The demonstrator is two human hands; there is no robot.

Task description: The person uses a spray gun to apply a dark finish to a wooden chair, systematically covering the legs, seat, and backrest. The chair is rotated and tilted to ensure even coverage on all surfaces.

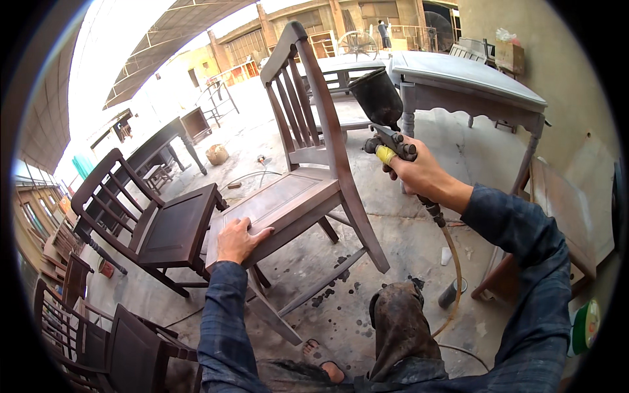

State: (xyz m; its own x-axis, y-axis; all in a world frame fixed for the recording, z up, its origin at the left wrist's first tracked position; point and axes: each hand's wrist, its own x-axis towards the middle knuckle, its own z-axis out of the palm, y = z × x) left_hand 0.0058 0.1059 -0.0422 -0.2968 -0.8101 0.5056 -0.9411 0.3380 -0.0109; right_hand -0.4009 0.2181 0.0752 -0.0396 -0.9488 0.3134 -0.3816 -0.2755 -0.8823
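Note:
A wooden chair [301, 190] with a slatted back and a pale, uneven coating on its seat stands tilted in front of me. My left hand [241, 239] grips the front edge of its seat, thumb along the edge. My right hand [413, 164] holds a spray gun [393, 143] with a black cup [377, 97] on top, yellow tape on its body and a hose [444, 275] hanging from below. The gun is raised to the right of the chair's back, apart from it.
Dark chairs [167, 236] [131, 334] and a dark table [170, 137] stand left. A pale table [465, 72], a wooden piece [563, 216], a cylinder [452, 291] and a bucket [583, 324] are right. Hoses and dark spots mark the concrete floor [426, 242]. A distant person [383, 34] stands behind.

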